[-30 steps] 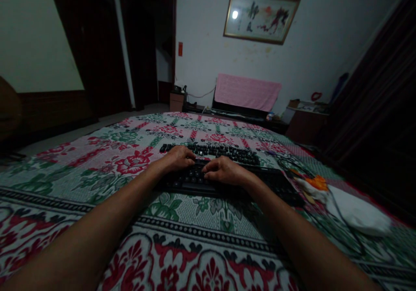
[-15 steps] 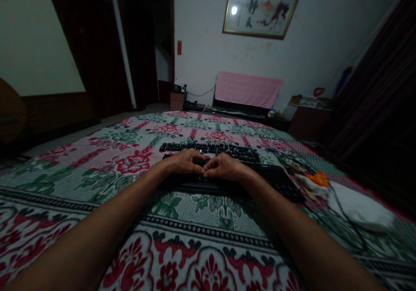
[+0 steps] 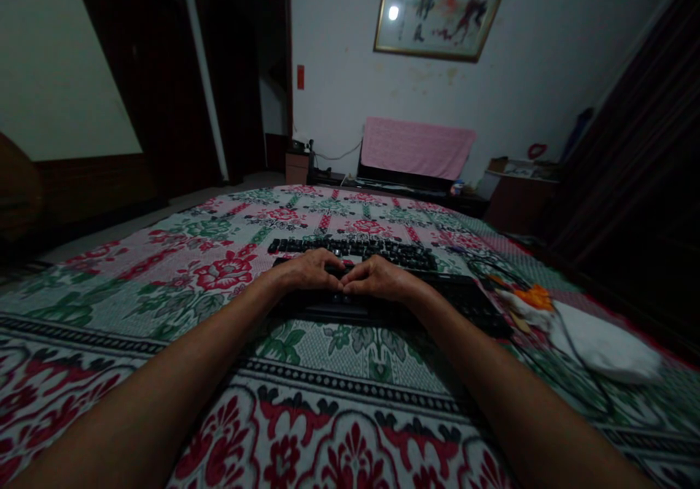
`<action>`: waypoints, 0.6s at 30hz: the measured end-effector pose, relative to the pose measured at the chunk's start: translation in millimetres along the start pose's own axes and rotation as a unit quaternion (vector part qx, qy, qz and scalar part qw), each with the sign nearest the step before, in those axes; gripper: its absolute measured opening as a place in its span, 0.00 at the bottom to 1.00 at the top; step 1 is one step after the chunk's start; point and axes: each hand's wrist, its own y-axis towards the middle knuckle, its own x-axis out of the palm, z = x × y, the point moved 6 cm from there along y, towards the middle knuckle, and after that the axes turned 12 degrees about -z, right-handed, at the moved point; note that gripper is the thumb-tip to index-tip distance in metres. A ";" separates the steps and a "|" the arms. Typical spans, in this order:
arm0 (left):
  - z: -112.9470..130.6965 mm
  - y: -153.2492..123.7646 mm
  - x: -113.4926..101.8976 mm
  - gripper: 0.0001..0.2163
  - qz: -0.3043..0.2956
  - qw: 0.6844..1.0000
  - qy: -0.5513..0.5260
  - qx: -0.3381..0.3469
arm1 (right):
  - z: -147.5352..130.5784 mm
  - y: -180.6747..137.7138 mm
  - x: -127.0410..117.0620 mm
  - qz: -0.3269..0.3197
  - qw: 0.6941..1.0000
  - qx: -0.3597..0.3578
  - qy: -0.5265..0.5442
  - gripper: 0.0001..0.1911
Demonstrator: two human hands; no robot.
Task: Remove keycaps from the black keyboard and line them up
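A black keyboard [image 3: 462, 301] lies lengthwise in front of me on the patterned bedspread [image 3: 230, 274]. Over its left half, my left hand [image 3: 313, 269] and my right hand [image 3: 378, 278] meet, thumbs and fingertips almost touching. Both hands are closed, their fingers bent and pressed together. Whatever sits between the fingertips is too small and dark to make out. Just beyond the keyboard, black keycaps [image 3: 407, 256] lie in rows, partly hidden behind my hands.
To the right lie a white bag [image 3: 607, 347], an orange item [image 3: 536, 297] and loose dark cables [image 3: 574, 350]. A pink cloth [image 3: 418, 150] drapes over a dark flat panel by the far wall, below a framed picture [image 3: 440, 15].
The hands keep almost the same place over the keyboard, with only slight finger movement. The view has shifted very slightly.
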 end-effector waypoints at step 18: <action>1.9 -0.7 1.3 0.20 -0.013 1.000 0.006 0.013 | -10.2 -4.1 6.3 -0.012 1.000 0.015 -0.002 0.15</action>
